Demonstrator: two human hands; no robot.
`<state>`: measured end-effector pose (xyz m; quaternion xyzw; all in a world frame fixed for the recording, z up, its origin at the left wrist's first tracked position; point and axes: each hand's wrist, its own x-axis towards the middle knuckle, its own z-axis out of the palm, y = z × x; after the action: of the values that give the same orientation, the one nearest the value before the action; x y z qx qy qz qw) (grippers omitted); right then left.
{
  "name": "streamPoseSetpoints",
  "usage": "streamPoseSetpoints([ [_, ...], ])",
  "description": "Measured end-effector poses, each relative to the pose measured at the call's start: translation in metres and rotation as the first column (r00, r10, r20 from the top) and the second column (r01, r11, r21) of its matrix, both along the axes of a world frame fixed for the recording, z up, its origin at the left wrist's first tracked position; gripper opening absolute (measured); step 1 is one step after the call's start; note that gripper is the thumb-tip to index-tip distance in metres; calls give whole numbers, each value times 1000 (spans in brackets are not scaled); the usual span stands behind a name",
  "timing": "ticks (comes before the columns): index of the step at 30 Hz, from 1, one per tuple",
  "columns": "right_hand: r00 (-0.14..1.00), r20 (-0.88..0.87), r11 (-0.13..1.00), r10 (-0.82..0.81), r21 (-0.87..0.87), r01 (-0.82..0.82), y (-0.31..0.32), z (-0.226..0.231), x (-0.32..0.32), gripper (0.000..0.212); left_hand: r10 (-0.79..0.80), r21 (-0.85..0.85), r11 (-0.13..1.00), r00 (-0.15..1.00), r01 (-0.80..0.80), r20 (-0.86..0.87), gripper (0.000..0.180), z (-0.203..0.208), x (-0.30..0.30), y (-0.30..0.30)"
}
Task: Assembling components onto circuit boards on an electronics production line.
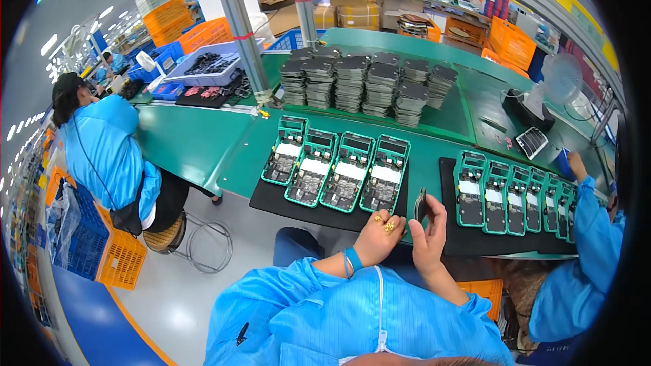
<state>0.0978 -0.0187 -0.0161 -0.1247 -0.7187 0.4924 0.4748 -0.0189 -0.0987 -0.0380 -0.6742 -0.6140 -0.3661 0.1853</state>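
Four green-framed units in a row on the black mat, near side of the green counter. Right hand grips a thin dark plate nearly edge-on, just right of them. My left hand is curled beside it; can't tell if it's holding anything. Dark plate stacks far side.

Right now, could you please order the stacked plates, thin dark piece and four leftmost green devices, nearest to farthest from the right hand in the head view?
1. Thin dark piece: in the right hand.
2. Four leftmost green devices: left, ahead.
3. Stacked plates: farther ahead, beyond the devices.
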Motion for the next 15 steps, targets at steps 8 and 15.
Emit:
streamPoseSetpoints([
  [8,974,212,933,-78,360,-4,-9,18,30,54,-134,-154,923,672,352,729,33,24,-9,-41],
  [15,894,445,817,41,501,-287,-19,19,13,58,73,518,646,-721,560,689,44,18,-22,-59],
])
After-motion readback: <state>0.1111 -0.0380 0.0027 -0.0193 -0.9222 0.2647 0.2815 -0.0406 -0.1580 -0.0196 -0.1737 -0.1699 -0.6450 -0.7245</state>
